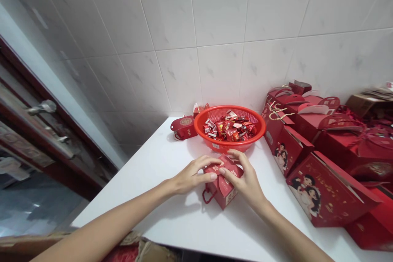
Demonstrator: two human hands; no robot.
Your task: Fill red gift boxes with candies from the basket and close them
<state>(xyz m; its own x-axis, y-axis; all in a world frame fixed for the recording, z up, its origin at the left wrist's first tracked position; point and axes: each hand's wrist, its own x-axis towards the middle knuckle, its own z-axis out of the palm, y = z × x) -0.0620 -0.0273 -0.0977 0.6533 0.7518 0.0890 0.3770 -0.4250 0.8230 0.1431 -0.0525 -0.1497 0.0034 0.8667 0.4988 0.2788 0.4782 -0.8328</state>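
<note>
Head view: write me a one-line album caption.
Left grip and right grip touching a small red box on a white table, near a red basket of wrapped sweets.

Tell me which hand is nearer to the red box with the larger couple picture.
Right. The right hand is at the right side of the small red box, left of the couple-picture box; the left hand, opposite, is farther away.

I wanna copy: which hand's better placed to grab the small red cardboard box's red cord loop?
Probably the left hand: the red cord loop sticks out left of the box, nearer that hand.
</note>
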